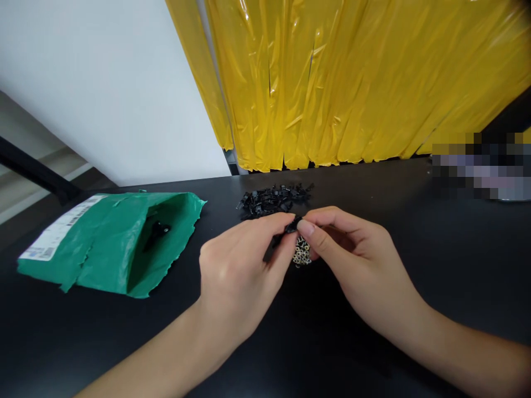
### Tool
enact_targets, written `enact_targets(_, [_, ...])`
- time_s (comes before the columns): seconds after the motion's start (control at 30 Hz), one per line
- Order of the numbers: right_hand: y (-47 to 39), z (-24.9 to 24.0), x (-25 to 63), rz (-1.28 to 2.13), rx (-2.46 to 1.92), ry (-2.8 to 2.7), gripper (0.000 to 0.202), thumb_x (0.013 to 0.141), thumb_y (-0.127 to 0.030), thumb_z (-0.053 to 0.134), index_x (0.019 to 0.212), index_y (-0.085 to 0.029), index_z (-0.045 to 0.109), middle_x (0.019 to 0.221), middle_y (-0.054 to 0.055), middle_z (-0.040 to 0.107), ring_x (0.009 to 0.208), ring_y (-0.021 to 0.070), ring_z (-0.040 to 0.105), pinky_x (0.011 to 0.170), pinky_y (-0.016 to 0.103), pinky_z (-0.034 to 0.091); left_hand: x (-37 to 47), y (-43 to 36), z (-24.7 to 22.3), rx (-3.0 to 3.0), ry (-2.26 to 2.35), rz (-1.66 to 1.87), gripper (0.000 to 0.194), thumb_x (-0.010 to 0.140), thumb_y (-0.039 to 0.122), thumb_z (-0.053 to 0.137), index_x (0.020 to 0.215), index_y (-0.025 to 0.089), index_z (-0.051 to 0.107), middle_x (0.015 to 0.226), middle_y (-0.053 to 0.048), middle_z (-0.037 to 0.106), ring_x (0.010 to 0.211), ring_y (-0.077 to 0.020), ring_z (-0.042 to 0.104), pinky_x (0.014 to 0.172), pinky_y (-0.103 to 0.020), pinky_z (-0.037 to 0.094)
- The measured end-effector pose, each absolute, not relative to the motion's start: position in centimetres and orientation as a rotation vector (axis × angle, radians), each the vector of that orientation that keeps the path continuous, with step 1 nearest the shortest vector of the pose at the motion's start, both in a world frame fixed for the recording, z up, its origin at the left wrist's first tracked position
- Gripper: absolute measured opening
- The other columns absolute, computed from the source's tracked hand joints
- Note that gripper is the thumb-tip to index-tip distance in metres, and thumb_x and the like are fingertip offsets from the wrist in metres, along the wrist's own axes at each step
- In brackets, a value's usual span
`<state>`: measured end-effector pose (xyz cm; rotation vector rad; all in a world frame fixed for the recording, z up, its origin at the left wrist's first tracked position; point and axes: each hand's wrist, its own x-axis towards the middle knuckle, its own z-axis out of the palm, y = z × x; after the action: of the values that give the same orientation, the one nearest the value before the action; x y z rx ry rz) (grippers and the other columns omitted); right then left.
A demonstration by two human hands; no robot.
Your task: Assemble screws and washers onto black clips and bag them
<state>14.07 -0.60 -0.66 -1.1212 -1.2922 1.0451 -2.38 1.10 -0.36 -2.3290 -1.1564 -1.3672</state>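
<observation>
Between my two hands is a small black plastic part [293,225], mostly covered by the fingers. My left hand [240,265] pinches it from the left with thumb and fingers. From the right, the thumb and forefinger of my right hand [357,249] press on its other end. Just below the part lies a small heap of metal nuts or screws [302,253], partly hidden by the fingers. Behind the hands is a pile of small black plastic pieces [269,200].
At the left lies a torn-open green plastic mailer [112,243] with a white label and a black item [157,231] inside. The dark table [174,342] meets a white panel [124,99] and yellow plastic strips [332,83]. A pixelated area covers the right edge.
</observation>
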Motion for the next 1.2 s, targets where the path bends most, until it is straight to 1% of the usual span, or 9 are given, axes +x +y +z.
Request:
enact_targets(0.13, [-0.5, -0.6, 14.0, 1.039, -1.147, -1.273, 0.01, 0.09, -0.034, 0.078, 0.093, -0.024, 0.077, 0.078, -0.002, 0.07, 0.07, 0.0131, 0.061, 0.064, 0.025, 0.05, -2.4, 1.1, -0.2, -2.308, -1.164, -1.362, 0.017, 0.086, 0.012, 0.075, 0.098, 0.023, 0.071, 0.083, 0.004, 0.082, 0.07, -0.0162, 0.079, 0.07, -0.026, 0.067])
enact_targets(0.27, [-0.5, -0.5, 14.0, 1.019, -1.129, -1.312, 0.009, 0.09, -0.03, 0.076, 0.089, -0.022, 0.077, 0.085, 0.001, 0.071, 0.074, 0.0149, 0.062, 0.067, 0.027, 0.05, -2.3, 1.0, -0.1, -2.304, -1.19, -1.36, 0.015, 0.085, 0.014, 0.074, 0.095, 0.024, 0.071, 0.076, 0.005, 0.08, 0.063, -0.016, 0.077, 0.063, -0.025, 0.066])
enact_targets(0.43, [-0.5, -0.7, 14.0, 1.075, -1.069, -1.263, 0.011, 0.086, -0.029, 0.082, 0.092, -0.024, 0.075, 0.096, 0.0, 0.07, 0.077, 0.0139, 0.062, 0.068, 0.026, 0.052, -2.3, 0.9, 0.0, -2.301, -1.181, -1.389, 0.018, 0.082, 0.01, 0.074, 0.095, 0.022, 0.07, 0.075, 0.006, 0.079, 0.062, -0.0133, 0.077, 0.064, -0.022, 0.065])
enact_targets(0.53, [-0.4, -0.9, 14.1, 1.047, -1.042, -1.301, 0.006, 0.091, -0.029, 0.078, 0.088, -0.024, 0.075, 0.097, -0.001, 0.067, 0.076, 0.012, 0.059, 0.068, 0.025, 0.051, -2.3, 0.8, 0.0, -2.323, -1.17, -1.395, 0.018, 0.085, 0.011, 0.074, 0.096, 0.023, 0.069, 0.078, 0.006, 0.08, 0.064, -0.0132, 0.077, 0.065, -0.023, 0.066])
enact_targets(0.7, [-0.8, -0.9, 14.1, 0.823, -1.031, -1.427, 0.015, 0.101, -0.028, 0.067, 0.087, -0.024, 0.071, 0.098, 0.0, 0.066, 0.081, 0.0118, 0.06, 0.071, 0.025, 0.049, -2.1, 0.4, -0.2, -2.348, -1.181, -1.502, 0.02, 0.087, 0.012, 0.074, 0.097, 0.027, 0.067, 0.083, 0.008, 0.081, 0.067, -0.0126, 0.078, 0.066, -0.024, 0.067])
enact_targets(0.83, [-1.2, -0.7, 14.0, 0.688, -1.011, -1.487, 0.019, 0.103, -0.025, 0.063, 0.085, -0.024, 0.069, 0.1, 0.0, 0.067, 0.089, 0.0121, 0.062, 0.078, 0.024, 0.05, -1.9, 0.0, -0.1, -2.35, -1.168, -1.572, 0.02, 0.086, 0.012, 0.077, 0.096, 0.026, 0.067, 0.087, 0.008, 0.082, 0.07, -0.0117, 0.079, 0.07, -0.022, 0.068])
enact_targets(0.97, [-1.0, -0.6, 14.2, 0.838, -1.071, -1.408, 0.008, 0.099, -0.033, 0.069, 0.098, -0.027, 0.074, 0.093, -0.001, 0.07, 0.082, 0.0125, 0.064, 0.072, 0.024, 0.052, -2.2, 0.4, 0.2, -2.298, -1.216, -1.484, 0.02, 0.086, 0.011, 0.074, 0.098, 0.027, 0.071, 0.087, 0.006, 0.082, 0.069, -0.0152, 0.079, 0.071, -0.027, 0.069])
enact_targets(1.07, [-0.7, -0.7, 14.3, 1.026, -1.031, -1.335, 0.018, 0.096, -0.033, 0.074, 0.114, -0.031, 0.076, 0.091, -0.002, 0.073, 0.074, 0.012, 0.065, 0.067, 0.024, 0.055, -2.6, 1.0, 0.3, -2.308, -1.144, -1.434, 0.021, 0.087, 0.01, 0.072, 0.098, 0.028, 0.072, 0.085, 0.005, 0.082, 0.065, -0.0153, 0.078, 0.069, -0.027, 0.068])
enact_targets(1.2, [-0.3, -0.7, 14.4, 1.088, -0.965, -1.332, 0.019, 0.093, -0.026, 0.076, 0.111, -0.031, 0.08, 0.099, 0.0, 0.077, 0.082, 0.0135, 0.07, 0.072, 0.025, 0.06, -2.9, 1.4, 0.3, -2.367, -1.001, -1.377, 0.021, 0.087, 0.009, 0.072, 0.098, 0.027, 0.072, 0.082, 0.005, 0.082, 0.063, -0.0146, 0.077, 0.064, -0.025, 0.067])
